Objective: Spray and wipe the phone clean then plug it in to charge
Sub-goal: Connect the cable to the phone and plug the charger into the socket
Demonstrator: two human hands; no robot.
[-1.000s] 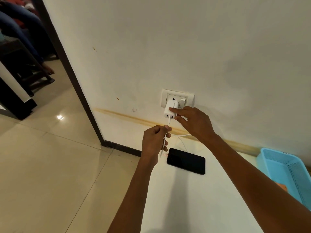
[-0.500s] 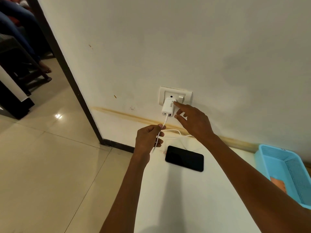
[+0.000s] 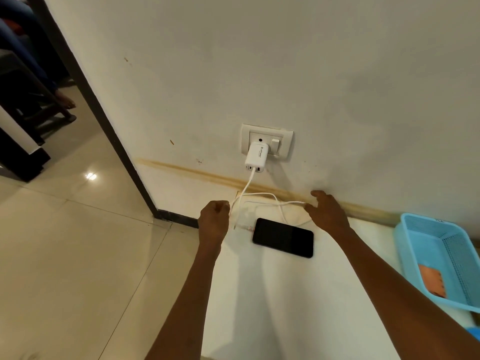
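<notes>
Phone (image 3: 283, 237) lying between hands, long axis left-right; left hand (image 3: 214, 220) pinching cable (image 3: 245, 189), nearer port; right hand (image 3: 327, 212) opening, empty.

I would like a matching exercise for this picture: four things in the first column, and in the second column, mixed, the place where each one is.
Things:
1. charger
2. phone
3. cable
4. orange cloth

Places:
a. inside the blue basket
b. lying flat on the white surface, screen dark
c. plugged into the wall socket
d. hanging from the charger, held by the left hand

Pairs: 1-c, 2-b, 3-d, 4-a
</notes>
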